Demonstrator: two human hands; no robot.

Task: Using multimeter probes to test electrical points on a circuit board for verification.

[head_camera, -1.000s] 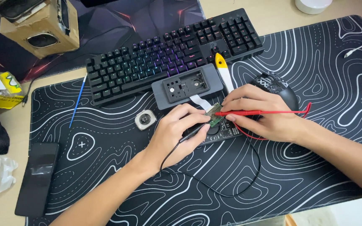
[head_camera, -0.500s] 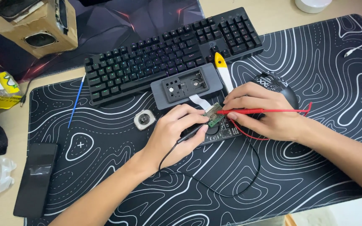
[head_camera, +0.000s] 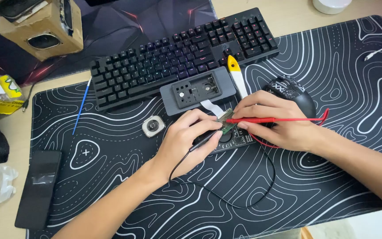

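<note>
Circuit board (head_camera: 227, 122), small and green, sits at frame centre between 2 hands. Right hand (head_camera: 276, 121) pinches a red probe (head_camera: 270, 119) closed in its fingers, tip touching the board. Left hand (head_camera: 190, 140) grips a black probe (head_camera: 203, 140) the same way, its tip at the board's lower edge. Just above lies a grey case (head_camera: 197, 90), then a keyboard (head_camera: 182, 55); a mouse (head_camera: 290, 88) sits right of it on the patterned mat (head_camera: 111, 177).

A light wooden desk (head_camera: 5, 132) carries a large black desk mat (head_camera: 332, 66) patterned with white wavy contour lines. Far left, a darker mat (head_camera: 155, 22) with reddish streaks lies under it. Even, soft light falls across everything, with only faint shadows. No walls or windows show.
</note>
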